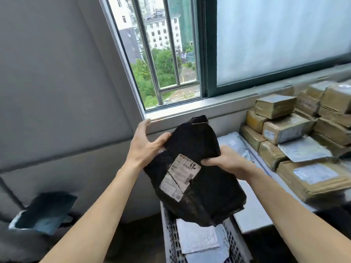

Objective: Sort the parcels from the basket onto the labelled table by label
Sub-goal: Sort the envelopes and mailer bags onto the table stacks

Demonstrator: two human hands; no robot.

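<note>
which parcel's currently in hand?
The black parcel, gripped by the right hand, left hand touching it, above the basket. Grey parcels lie in the basket; brown boxes sit stacked on the table.

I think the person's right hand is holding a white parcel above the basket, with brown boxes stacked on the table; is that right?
Not quite: the parcel is black, not white, as the head view shows. The right hand does hold it above the basket, with brown boxes stacked on the table.

Bare left hand (147,146), bare right hand (227,163), long slim fingers (209,161), narrow wrists (247,174), forearms (106,196) uncovered along their whole visible length
</note>
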